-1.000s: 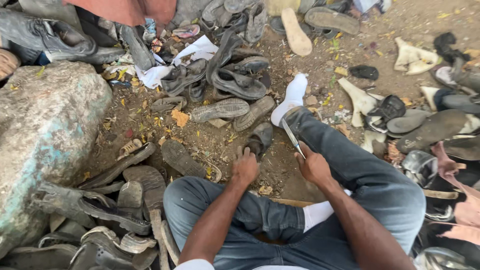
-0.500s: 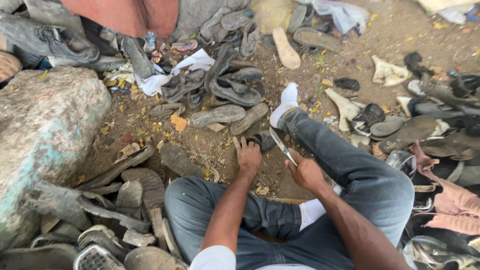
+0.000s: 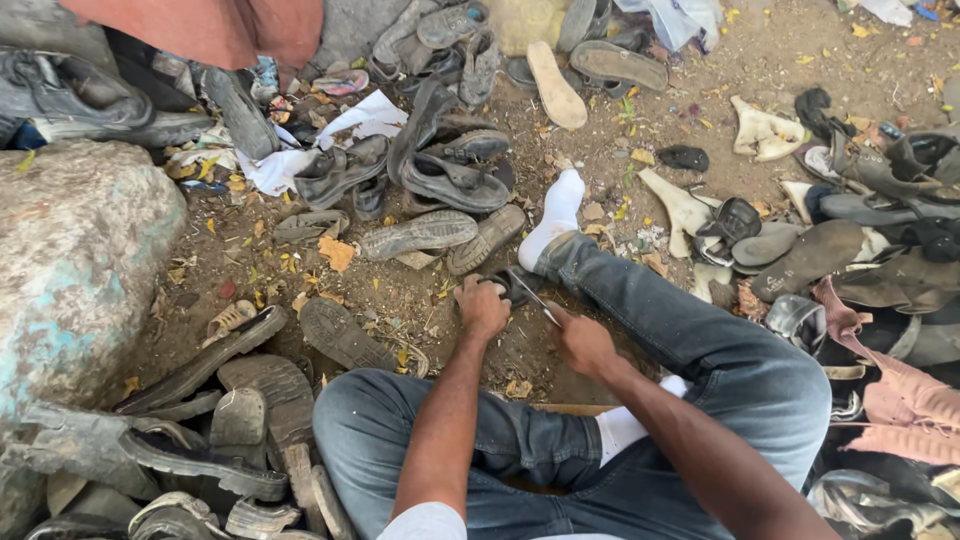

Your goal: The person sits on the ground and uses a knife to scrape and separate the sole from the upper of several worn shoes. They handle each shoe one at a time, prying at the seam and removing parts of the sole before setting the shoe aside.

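on the dirt, two hands: left hand (image 3: pixel 483 305) grips one dark sole (image 3: pixel 517 285), right hand (image 3: pixel 583 342) one knife (image 3: pixel 534 297).

Dark shoe piece (image 3: pixel 516 284): small, black, worn rubber or leather, lying on the dirt ground just beside my outstretched leg's ankle. Partly hidden under my left hand (image 3: pixel 482 305), which presses down on its near-left edge, so exact shape unclear. Knife (image 3: pixel 534 298): thin metal blade, held in my right hand (image 3: pixel 580 340), tilted, running up-left from my fist, tip touching the dark piece. Blade lies between my two hands.
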Demonstrator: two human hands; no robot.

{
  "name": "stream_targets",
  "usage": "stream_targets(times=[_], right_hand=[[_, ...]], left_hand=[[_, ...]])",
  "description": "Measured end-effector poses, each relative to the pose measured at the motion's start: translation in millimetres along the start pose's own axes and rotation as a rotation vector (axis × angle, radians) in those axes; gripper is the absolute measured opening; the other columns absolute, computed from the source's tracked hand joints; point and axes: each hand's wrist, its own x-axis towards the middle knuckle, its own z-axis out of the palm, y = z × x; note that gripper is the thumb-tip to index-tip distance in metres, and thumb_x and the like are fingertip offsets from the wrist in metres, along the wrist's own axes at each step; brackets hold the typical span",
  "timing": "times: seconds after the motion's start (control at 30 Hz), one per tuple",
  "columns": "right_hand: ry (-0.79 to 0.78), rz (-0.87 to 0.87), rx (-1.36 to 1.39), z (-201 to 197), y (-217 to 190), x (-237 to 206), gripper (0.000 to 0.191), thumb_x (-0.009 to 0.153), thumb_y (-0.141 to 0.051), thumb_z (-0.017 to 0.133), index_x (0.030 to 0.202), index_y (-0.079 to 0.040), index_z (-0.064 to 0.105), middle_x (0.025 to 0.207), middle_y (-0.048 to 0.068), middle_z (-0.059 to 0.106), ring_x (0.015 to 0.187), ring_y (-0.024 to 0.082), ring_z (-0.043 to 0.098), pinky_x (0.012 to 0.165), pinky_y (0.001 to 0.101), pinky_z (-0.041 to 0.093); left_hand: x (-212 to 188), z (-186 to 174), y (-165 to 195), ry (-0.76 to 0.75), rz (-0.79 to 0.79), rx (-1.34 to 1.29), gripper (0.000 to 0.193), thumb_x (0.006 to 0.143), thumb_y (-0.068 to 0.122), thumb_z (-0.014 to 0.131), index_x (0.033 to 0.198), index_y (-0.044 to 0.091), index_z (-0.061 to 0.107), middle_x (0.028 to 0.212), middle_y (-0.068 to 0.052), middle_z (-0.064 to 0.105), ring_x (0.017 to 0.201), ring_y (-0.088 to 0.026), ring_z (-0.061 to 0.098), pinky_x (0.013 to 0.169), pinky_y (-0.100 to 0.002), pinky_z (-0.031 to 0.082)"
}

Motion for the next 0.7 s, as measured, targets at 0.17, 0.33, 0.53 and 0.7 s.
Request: stream_targets(times=[0.17, 0.33, 0.53, 0.7], right_hand=[[0.004, 0.013, 0.024, 12.5, -39.4, 36.2, 0.051, 0.1, -0.028, 0.053, 0.149, -0.02, 0.041, 0.093, 0.023, 0.073, 0.085, 0.047, 0.068, 0.073, 0.0584, 0.052], [0.037, 0.05, -0.041, 31.5, -47.6, 23.2, 0.078, 0.086, -0.01, 0.054, 0.16, -0.014, 0.029, 0.094, 0.024, 0.073, 0.083, 0.045, 0.07, 0.075, 0.0558, 0.055], [-0.174, 0.108, -0.14, 31.7, -24.9, -7.4, 0.085, 0.085, -0.01, 0.058, 0.161, -0.01, 0.02, 0.095, 0.023, 0.074, 0.086, 0.042, 0.071, 0.076, 0.0527, 0.057], [-0.081, 0.05, -0.11, 41.9, -29.8, 10.0, 0.078, 0.087, -0.01, 0.057, 0.159, -0.007, 0.028, 0.097, 0.021, 0.075, 0.091, 0.042, 0.072, 0.078, 0.0524, 0.057]], left_hand=[[2.7, 8.9, -4.7, 0.033, -0.005, -0.027, 0.02, 0.076, 0.026, 0.08, 0.093, 0.017, 0.081, 0.117, -0.009, 0.072, 0.134, -0.032, 0.047, 0.109, -0.054, 0.031], [2.2, 18.9, -14.9, 0.143, 0.047, -0.107, 0.021, 0.07, 0.024, 0.079, 0.089, 0.018, 0.082, 0.115, -0.007, 0.073, 0.13, -0.03, 0.051, 0.106, -0.054, 0.033], [1.8, 16.5, -13.4, 0.145, 0.064, -0.116, 0.02, 0.069, 0.026, 0.08, 0.087, 0.017, 0.081, 0.114, -0.008, 0.073, 0.129, -0.03, 0.052, 0.107, -0.052, 0.034], [1.2, 10.5, -13.8, 0.085, 0.085, -0.103, 0.024, 0.07, 0.028, 0.082, 0.09, 0.015, 0.082, 0.118, -0.012, 0.07, 0.128, -0.033, 0.049, 0.106, -0.055, 0.031]])
